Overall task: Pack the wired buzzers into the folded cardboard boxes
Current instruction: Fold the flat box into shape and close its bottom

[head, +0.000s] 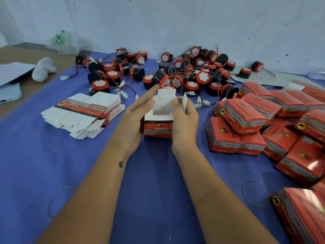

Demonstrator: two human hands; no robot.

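I see bare blue cloth [154, 199] along the near edge of the table, where only two thin rubber bands [58, 201] lie flat. At the right edge, the packed red boxes [246, 124] stand close together and block the way. The buzzer pile [184, 74] with its loose wires fills the far edge by the wall. The stack of flat cartons [82, 113] takes the left middle; between it and the red boxes a free lane stays open.
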